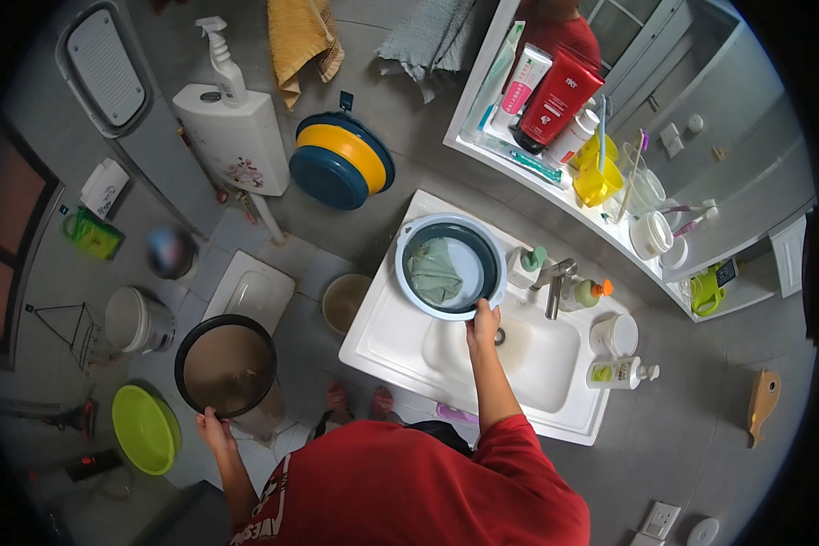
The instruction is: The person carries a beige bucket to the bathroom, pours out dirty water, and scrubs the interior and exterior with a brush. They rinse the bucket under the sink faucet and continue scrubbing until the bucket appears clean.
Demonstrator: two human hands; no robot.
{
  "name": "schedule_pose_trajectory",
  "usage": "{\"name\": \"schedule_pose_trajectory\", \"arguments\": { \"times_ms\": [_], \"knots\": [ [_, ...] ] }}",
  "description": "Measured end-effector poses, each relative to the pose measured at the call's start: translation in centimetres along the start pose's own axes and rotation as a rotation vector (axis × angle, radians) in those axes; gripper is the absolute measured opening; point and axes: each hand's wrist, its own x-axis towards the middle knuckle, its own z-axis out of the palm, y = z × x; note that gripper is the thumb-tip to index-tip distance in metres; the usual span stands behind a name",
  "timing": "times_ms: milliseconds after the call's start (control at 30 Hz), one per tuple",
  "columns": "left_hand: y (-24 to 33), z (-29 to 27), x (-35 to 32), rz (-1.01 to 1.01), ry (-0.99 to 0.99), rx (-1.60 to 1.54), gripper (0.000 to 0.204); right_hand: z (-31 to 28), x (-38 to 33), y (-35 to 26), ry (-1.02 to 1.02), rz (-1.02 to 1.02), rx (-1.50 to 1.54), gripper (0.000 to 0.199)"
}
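Evenly and softly lit, sharpest around the white sink [400, 350]; heavily bent and darkened to black farthest from it, with faint shadows beneath

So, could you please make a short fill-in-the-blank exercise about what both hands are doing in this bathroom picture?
1. The right hand grips the rim of the blue ____.
2. Inside the basin lies a green ____.
3. The left hand holds the rim of a dark round ____.
4. The basin sits on the white ____.

Missing words: basin; cloth; bucket; sink.
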Motion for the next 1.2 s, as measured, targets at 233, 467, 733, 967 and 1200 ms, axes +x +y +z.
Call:
{"name": "schedule_pose_trajectory", "arguments": {
  "times_ms": [233,467,733,967,1200],
  "knots": [
    [1.4,0.6,-1.9,0.074,-0.05,-0.066,0.023,-0.7,2.7,3.8,0.005,0.047,-0.008,0.028],
    [4.5,0.1,-6.0,0.109,-0.02,-0.116,0.016,-4.0,0.7,0.4,-0.266,0.498,-0.418,0.03],
    [6.5,-1.4,-9.4,0.261,-0.081,-0.088,0.011,10.0,-14.8,2.8,-1.149,0.719,-0.656,0.031],
    [8.2,-6.6,-10.9,0.18,-0.059,-0.155,0.011,18.3,-23.4,10.2,-1.489,0.763,-0.763,0.037],
    [9.6,-9.5,-0.4,0.005,-0.213,-0.301,0.018,25.0,-29.0,15.4,-1.424,0.545,-0.87,0.016]
  ]
}}
